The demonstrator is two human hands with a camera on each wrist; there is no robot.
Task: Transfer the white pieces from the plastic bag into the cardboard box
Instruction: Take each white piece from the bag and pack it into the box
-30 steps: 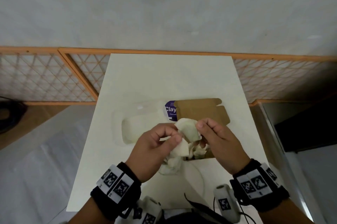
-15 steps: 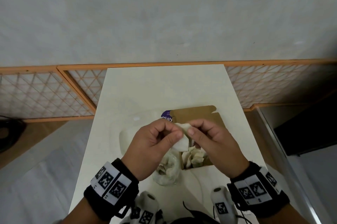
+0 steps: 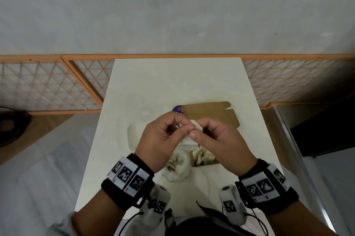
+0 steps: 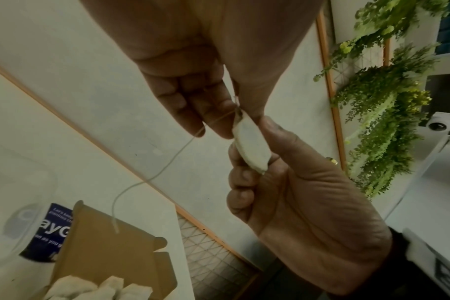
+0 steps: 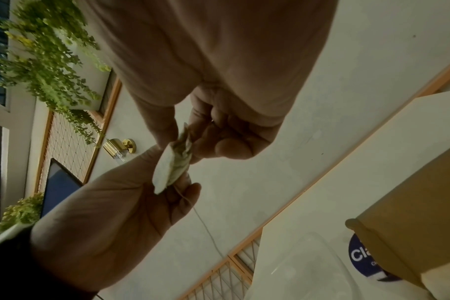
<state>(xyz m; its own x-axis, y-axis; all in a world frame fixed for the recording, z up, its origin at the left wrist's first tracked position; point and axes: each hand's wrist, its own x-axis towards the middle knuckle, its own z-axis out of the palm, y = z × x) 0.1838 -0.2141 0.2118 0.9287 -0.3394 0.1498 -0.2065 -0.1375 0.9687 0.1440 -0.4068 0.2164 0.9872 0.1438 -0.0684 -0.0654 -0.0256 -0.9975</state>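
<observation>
Both hands meet above the cardboard box [image 3: 211, 114], whose lid stands open at the back. Between them is one white piece [image 3: 196, 125], a small flat pouch with a thin thread [image 4: 154, 176] hanging from it. My left hand [image 3: 184, 125] pinches one end of the white piece [image 4: 249, 142]; my right hand [image 3: 198, 130] grips it between thumb and fingers. Several white pieces [image 3: 203, 156] lie inside the box. The crumpled clear plastic bag [image 3: 176, 168] sits just left of the box, under my left wrist, with white pieces inside.
A clear plastic container [image 3: 134, 135] lies on the white table [image 3: 172, 82] left of the box, beside a purple label [image 3: 177, 110]. An orange lattice fence [image 3: 48, 85] runs behind the table. Green plants [image 4: 388, 121] hang on the wall.
The hands have closed in on each other over the box. The white piece, broad and open a second ago, is now pressed small between the fingertips.
</observation>
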